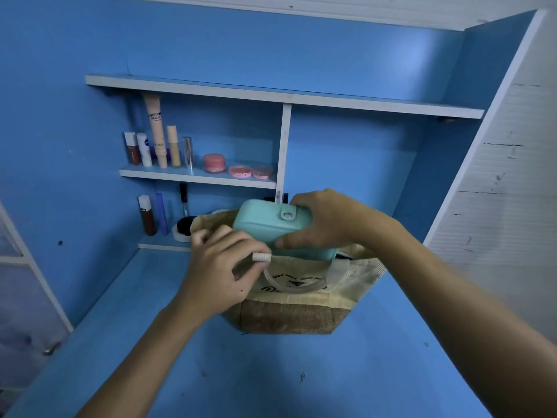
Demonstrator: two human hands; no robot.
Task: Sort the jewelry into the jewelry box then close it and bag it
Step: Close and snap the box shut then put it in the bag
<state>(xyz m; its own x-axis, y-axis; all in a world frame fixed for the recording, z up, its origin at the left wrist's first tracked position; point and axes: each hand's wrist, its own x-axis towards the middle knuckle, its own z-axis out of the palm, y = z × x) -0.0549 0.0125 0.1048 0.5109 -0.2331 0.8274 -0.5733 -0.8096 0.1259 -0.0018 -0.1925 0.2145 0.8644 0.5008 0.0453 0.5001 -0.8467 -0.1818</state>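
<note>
Fingers of the right hand [328,224] gripped the closed teal jewelry box [265,227] above the woven tote bag [301,309]. Beside it, the left hand [223,267] pinched the bag's handle [289,289].

teal jewelry box [265,227]: closed, tilted | in woven bag [301,309] mouth

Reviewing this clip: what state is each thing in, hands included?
jewelry box: closed, snap fastened, tilted, partly inside the bag
bag: upright on the desk, mouth open
left hand: grips the bag's handle and rim
right hand: grips the jewelry box
</note>
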